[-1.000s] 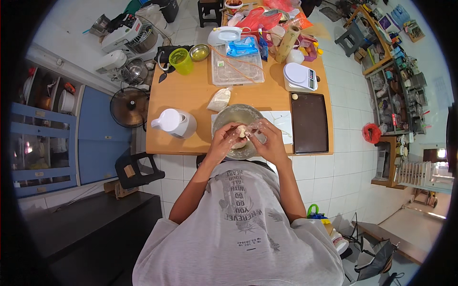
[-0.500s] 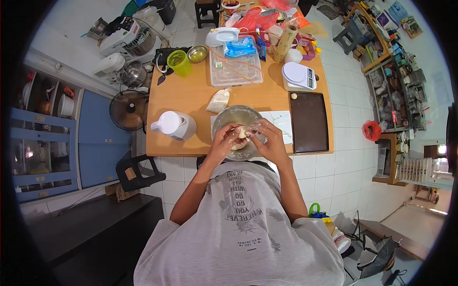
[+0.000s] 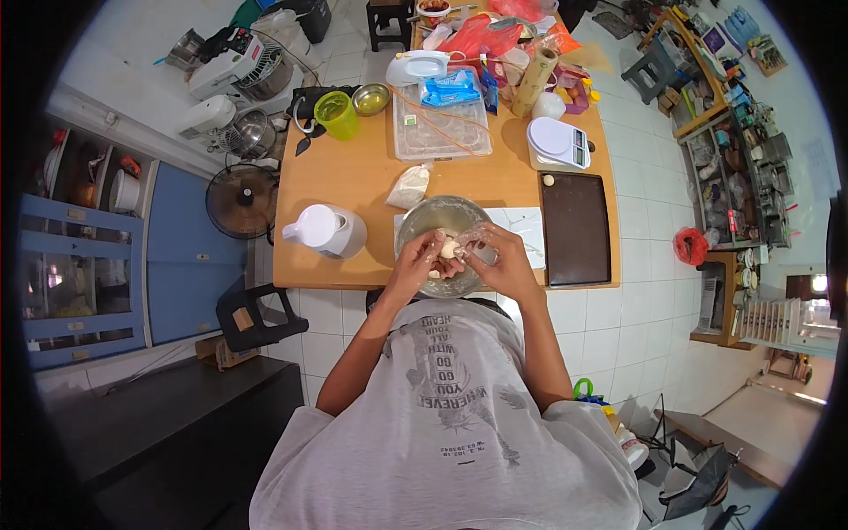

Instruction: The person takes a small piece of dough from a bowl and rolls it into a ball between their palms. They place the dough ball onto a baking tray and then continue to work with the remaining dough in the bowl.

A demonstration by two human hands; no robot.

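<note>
A small pale piece of dough (image 3: 451, 250) sits between my two hands, over a metal mixing bowl (image 3: 430, 208) at the table's near edge. My left hand (image 3: 422, 262) has its fingers curled round the dough from the left. From the right, my right hand (image 3: 496, 260) pinches it with thumb and fingertips. White flour or dough sticks to the fingers of both. More pale dough seems to lie lower in the bowl, mostly hidden by my hands. At the right, one small dough ball (image 3: 548, 180) rests in the far left corner of a dark baking tray (image 3: 576, 231).
A white jug (image 3: 329, 231) stands left of the bowl, and a bag of white powder (image 3: 409, 185) lies behind it. Farther back are a kitchen scale (image 3: 558, 143), a clear plastic box (image 3: 433, 132), a green cup (image 3: 336, 115) and a hand mixer (image 3: 417, 66). A white marbled board (image 3: 521, 228) lies beside the tray.
The dough between my fingers now looks rounder and smoother. My fingers have shifted slightly around it. The whole view has moved a little.
</note>
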